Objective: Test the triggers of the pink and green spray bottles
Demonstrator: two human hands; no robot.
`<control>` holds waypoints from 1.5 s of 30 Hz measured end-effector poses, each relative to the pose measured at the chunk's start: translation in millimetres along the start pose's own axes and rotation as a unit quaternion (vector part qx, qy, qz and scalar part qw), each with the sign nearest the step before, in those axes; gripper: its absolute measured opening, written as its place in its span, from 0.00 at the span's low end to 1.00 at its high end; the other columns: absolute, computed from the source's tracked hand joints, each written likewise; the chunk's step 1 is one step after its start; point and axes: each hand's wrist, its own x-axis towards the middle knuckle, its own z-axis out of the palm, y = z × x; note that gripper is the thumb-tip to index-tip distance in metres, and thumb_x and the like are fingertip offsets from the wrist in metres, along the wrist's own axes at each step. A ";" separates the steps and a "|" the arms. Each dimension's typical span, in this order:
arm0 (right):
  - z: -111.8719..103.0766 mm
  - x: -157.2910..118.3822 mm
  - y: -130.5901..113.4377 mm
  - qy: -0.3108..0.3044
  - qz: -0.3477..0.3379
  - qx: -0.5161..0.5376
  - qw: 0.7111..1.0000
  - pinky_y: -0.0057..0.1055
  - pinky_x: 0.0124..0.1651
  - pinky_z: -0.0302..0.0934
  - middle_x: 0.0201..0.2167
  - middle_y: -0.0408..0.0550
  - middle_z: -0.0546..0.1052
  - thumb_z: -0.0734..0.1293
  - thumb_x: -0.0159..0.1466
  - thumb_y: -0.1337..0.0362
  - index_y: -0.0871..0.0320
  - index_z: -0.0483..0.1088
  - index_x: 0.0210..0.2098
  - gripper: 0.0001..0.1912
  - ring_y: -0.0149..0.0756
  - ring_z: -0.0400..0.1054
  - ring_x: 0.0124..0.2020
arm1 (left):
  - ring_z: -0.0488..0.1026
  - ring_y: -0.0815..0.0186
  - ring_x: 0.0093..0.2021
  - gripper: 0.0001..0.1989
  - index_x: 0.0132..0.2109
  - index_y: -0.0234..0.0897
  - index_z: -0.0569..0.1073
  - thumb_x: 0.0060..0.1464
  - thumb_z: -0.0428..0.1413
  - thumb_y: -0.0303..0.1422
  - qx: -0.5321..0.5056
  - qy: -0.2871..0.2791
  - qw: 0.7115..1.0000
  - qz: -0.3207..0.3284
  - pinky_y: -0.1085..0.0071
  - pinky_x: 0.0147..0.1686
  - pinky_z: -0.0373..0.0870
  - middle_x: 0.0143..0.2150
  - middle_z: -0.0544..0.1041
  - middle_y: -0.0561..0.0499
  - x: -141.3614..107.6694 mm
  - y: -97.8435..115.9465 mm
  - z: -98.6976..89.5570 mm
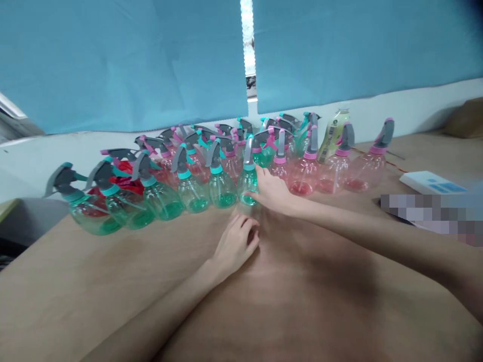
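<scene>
My right hand grips the lower body of a clear green spray bottle, thumb and fingers at its right side. The bottle stands upright in the front row and has a grey trigger head with a teal collar. My left hand rests on the table just in front of it, fingers loosely curled, thumb apart, with nothing visible in it. Left of the held bottle stands another green spray bottle, with several more beyond it. To its right is a pink spray bottle with a pink collar.
More pink and green spray bottles crowd behind the front row on the wooden table. A red crumpled wrapper shows among them at left. A yellow-green pouch stands at the back. At right lie a white box and a pixelated patch.
</scene>
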 end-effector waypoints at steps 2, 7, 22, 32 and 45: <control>1.9 1.7 -0.8 0.000 0.008 -0.006 1.000 0.49 0.45 0.66 0.57 0.70 0.67 0.63 0.67 0.49 0.63 0.42 0.71 0.42 0.60 0.73 0.47 | 0.73 0.57 0.45 0.07 0.42 0.38 0.70 0.58 0.50 0.25 -0.002 0.001 1.000 -0.002 0.59 0.46 0.73 0.43 0.75 0.45 0.2 0.6 -0.4; 6.3 7.7 -2.7 0.006 0.020 -0.013 1.000 0.47 0.45 0.67 0.57 0.70 0.67 0.62 0.67 0.47 0.63 0.43 0.71 0.43 0.59 0.74 0.47 | 0.73 0.58 0.45 0.07 0.42 0.38 0.70 0.58 0.50 0.25 -0.001 0.001 1.000 -0.007 0.60 0.46 0.73 0.43 0.75 0.45 0.9 1.7 -1.3; -20.9 -53.9 78.5 0.131 -0.031 0.100 0.986 0.45 0.46 0.67 0.53 0.56 0.72 0.63 0.65 0.56 0.59 0.67 0.55 0.22 0.47 0.73 0.42 | 0.72 0.57 0.45 0.06 0.42 0.37 0.70 0.60 0.50 0.26 -0.004 0.000 1.000 -0.016 0.59 0.46 0.72 0.43 0.74 0.45 22.4 6.9 9.0; -19.8 -9.6 86.1 0.113 0.031 0.159 0.980 0.52 0.60 0.58 0.62 0.68 0.67 0.69 0.60 0.47 0.67 0.58 0.64 0.42 0.59 0.61 0.63 | 0.72 0.58 0.44 0.08 0.43 0.36 0.70 0.56 0.52 0.23 -0.037 0.005 0.998 0.044 0.62 0.44 0.72 0.41 0.74 0.46 62.8 32.7 47.7; -22.8 14.5 63.0 0.064 0.118 0.103 0.986 0.48 0.50 0.63 0.50 0.68 0.74 0.70 0.60 0.46 0.70 0.65 0.53 0.35 0.61 0.70 0.52 | 0.72 0.66 0.34 0.08 0.44 0.37 0.69 0.58 0.50 0.25 -0.113 0.043 0.993 0.010 0.69 0.35 0.74 0.40 0.72 0.49 60.6 27.3 44.0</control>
